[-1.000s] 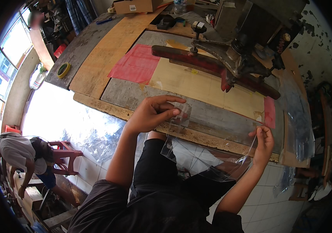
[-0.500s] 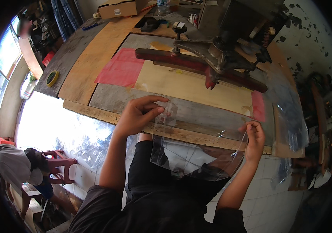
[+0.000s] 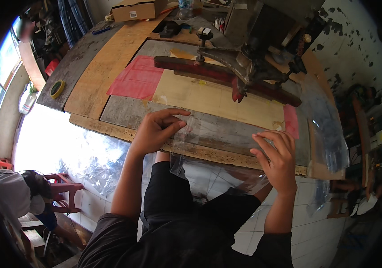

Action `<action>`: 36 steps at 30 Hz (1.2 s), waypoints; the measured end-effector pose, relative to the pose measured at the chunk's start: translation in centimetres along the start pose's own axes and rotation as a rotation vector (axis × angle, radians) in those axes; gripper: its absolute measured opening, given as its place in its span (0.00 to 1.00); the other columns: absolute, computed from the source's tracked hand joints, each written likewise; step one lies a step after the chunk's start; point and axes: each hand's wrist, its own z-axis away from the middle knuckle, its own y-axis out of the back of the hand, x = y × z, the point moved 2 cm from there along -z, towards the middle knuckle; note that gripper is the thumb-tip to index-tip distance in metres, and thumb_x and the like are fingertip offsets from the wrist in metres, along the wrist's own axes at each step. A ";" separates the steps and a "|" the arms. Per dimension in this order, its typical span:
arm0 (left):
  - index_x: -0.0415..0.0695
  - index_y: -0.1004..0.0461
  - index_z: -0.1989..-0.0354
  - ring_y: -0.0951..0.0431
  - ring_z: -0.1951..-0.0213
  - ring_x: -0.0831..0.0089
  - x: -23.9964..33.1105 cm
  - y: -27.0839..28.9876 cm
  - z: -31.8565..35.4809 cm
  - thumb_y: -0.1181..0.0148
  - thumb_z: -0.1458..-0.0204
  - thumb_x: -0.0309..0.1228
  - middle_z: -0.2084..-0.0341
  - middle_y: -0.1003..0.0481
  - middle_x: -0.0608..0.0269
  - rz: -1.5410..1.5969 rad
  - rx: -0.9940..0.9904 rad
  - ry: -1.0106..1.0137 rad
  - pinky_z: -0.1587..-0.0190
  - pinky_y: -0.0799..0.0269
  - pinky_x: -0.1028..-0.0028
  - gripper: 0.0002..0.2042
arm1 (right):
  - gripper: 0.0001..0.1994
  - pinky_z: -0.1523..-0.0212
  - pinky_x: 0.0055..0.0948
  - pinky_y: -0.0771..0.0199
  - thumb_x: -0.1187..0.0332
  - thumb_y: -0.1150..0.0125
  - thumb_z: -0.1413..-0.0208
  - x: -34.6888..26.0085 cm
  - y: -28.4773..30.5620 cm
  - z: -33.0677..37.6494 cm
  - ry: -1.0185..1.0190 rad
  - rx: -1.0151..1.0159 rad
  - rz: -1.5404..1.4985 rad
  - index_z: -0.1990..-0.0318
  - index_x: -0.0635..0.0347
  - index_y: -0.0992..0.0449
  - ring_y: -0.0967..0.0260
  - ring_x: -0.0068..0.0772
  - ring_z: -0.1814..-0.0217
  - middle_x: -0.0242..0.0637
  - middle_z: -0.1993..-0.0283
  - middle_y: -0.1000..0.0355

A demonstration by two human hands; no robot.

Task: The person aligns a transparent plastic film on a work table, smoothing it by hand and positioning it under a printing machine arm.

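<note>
A clear plastic sheet point(image 3: 184, 139) hangs over the near edge of the worktable, its lower part sagging above my lap. My left hand point(image 3: 155, 131) pinches its left upper part between thumb and fingers. At the sheet's right side, my right hand point(image 3: 280, 156) has its thumb and fingers apart; whether it touches the film is hard to tell. Beyond both hands lies a pale yellow panel point(image 3: 217, 100) with a pink patch point(image 3: 136, 78) at its left end and a narrower pink patch point(image 3: 291, 120) at its right. A dark red press bar point(image 3: 200, 67) spans above the panel.
A yellow tape roll point(image 3: 57, 89) lies at the table's left, with a cardboard box point(image 3: 139, 10) at the back. More clear plastic point(image 3: 327, 143) lies at the right end. Loose clear film point(image 3: 97, 167) is heaped at the left, near a red stool point(image 3: 68, 192) and another person point(image 3: 16, 196).
My right hand has moved left and its fingers have spread from a pinch at the sheet's right edge. The sheet's lower part has drawn up slightly. My left hand stays nearly in place.
</note>
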 end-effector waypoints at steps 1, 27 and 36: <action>0.38 0.18 0.41 0.34 0.72 0.91 0.1 0.0 0.0 0.31 0.34 0.28 0.74 0.19 0.74 0.005 0.001 -0.003 0.67 0.37 0.82 0.15 | 0.20 0.38 0.46 0.31 0.67 0.22 0.50 0.1 0.1 0.0 -0.005 -0.005 -0.015 0.47 0.57 0.14 0.25 0.42 0.42 0.33 0.48 0.20; 0.36 0.20 0.41 0.19 0.62 0.85 -0.8 -0.1 -0.5 0.34 0.33 0.25 0.64 0.13 0.61 0.050 0.024 0.073 0.56 0.23 0.79 0.14 | 0.19 0.46 0.41 0.26 0.66 0.20 0.54 4.6 3.0 3.5 0.022 -0.031 -0.140 0.52 0.58 0.13 0.20 0.40 0.48 0.32 0.48 0.16; 0.37 0.20 0.41 0.18 0.61 0.84 -0.9 0.0 -0.5 0.34 0.33 0.25 0.64 0.12 0.61 0.033 0.020 0.095 0.56 0.23 0.79 0.14 | 0.14 0.48 0.39 0.25 0.69 0.20 0.53 5.2 3.1 3.5 -0.029 -0.024 -0.188 0.59 0.59 0.14 0.20 0.39 0.51 0.32 0.52 0.15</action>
